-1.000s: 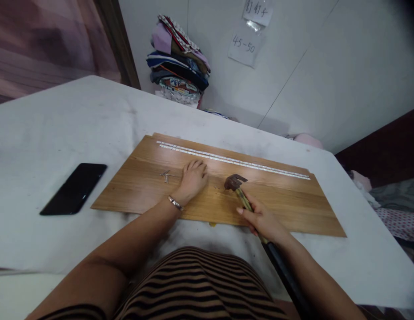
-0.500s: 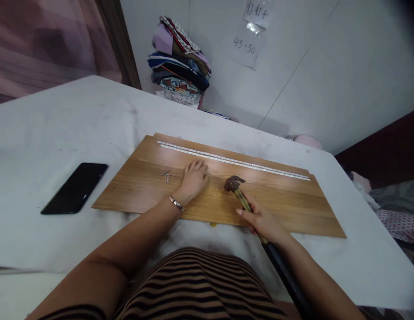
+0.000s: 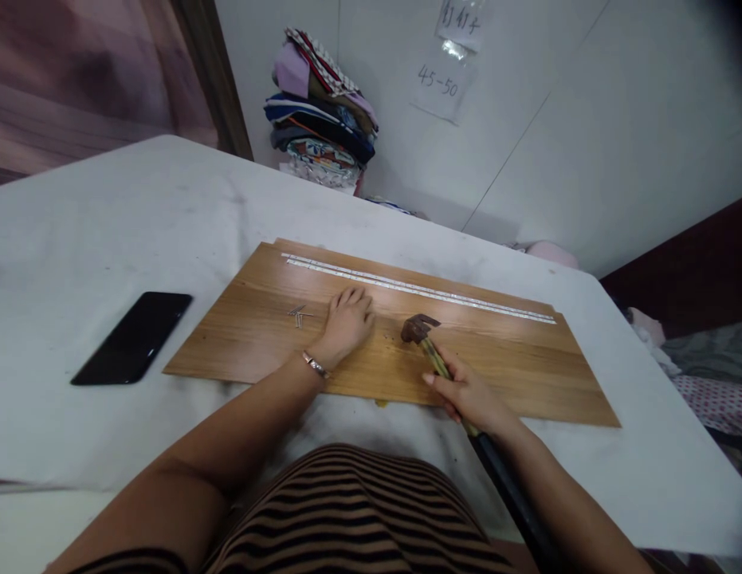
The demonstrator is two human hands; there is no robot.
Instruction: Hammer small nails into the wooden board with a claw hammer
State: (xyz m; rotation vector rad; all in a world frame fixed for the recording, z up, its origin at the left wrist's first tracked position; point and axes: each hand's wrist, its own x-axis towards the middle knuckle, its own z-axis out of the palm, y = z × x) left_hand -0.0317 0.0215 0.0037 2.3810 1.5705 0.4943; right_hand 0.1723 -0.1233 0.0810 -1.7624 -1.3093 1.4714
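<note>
My left hand [image 3: 348, 320] lies flat on a brown wooden board [image 3: 245, 327], palm down with its fingers stretched out. To its left, several loose nails [image 3: 299, 316] rest on the wood. A claw hammer [image 3: 434, 355] with a rusty head and a yellowish, black-ended handle is in my right hand [image 3: 466, 392]. The hammer head hovers over or touches the middle of the board; I cannot tell which. Between the head and my left hand, small dark marks dot the wood. Two thin white strips with printed marks [image 3: 418, 289] run along the board's far side.
A black phone [image 3: 135, 339] lies on the white table [image 3: 221, 215] left of the board. Folded clothes [image 3: 326, 112] are stacked beyond the far edge, against a wall [image 3: 502, 135] with paper notes [image 3: 437, 84]. More fabric [image 3: 705, 399] lies past the right edge.
</note>
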